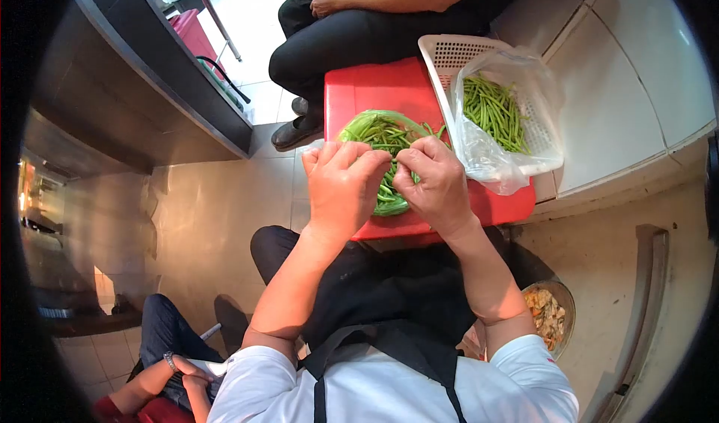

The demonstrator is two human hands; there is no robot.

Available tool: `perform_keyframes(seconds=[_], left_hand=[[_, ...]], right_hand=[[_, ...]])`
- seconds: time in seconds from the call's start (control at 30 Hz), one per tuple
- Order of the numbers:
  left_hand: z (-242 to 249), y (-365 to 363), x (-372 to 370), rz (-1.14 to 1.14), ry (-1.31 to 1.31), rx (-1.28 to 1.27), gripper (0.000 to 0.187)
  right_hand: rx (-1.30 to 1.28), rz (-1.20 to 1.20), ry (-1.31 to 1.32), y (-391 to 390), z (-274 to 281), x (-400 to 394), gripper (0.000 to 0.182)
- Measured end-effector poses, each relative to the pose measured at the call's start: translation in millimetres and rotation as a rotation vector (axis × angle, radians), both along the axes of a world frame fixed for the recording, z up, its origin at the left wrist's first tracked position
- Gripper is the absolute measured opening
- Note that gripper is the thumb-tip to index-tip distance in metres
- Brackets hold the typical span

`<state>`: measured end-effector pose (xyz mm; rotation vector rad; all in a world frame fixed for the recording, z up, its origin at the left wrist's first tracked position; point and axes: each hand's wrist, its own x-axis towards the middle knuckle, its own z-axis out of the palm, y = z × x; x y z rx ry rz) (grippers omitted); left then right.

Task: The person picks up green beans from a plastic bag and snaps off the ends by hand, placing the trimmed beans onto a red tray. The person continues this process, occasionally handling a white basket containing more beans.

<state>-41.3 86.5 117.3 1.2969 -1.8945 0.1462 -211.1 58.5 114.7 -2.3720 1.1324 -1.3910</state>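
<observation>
Both hands are close together above a green plastic bag [391, 207] of green beans on a red stool [352, 87]. My left hand [346, 183] has its thumb and fingertips pressed together at a small green piece, apparently a bean, mostly hidden by the fingers. Facing it, my right hand [434, 182] is closed in a pinch at the same piece. Right of the hands, more green beans [494, 114] lie in a clear plastic bag [479, 153] inside a white basket [442, 48].
A person in dark trousers [359, 41] sits across the stool. Another seated person [168, 340] is at the lower left, holding a white object. A round container of food [547, 314] stands at the lower right, near the tiled wall [644, 71]. A dark counter [165, 78] runs along the left.
</observation>
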Motion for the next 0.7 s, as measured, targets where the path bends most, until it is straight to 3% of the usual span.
perform_keyframes(seconds=[0.17,0.27,0.37,0.47,0.57,0.6,0.7], left_hand=[[-15,2,-13,-0.059,0.266,0.090,0.013],[-25,6,-19,-0.151,0.690,0.335,0.008],[-33,9,-23,-0.286,1.281,0.547,0.007],[-41,2,-11,-0.304,1.489,0.506,0.010],[-43,-3,3,-0.395,1.689,0.532,0.011],[-41,-4,4,-0.428,1.748,0.532,0.011],[-41,-4,3,-0.410,1.848,0.554,0.011]], right_hand=[[0.171,0.029,-0.219,7,-3,0,0.006],[0.327,-0.001,-0.328,17,-4,1,0.005],[0.337,-0.021,-0.225,28,-18,0,0.004],[0.490,0.020,-0.147,48,-33,-9,0.005],[0.391,-0.199,0.027,43,-60,-35,0.011],[0.440,-0.269,0.076,37,-63,-44,0.022],[0.334,-0.357,0.090,24,-79,-54,0.031]])
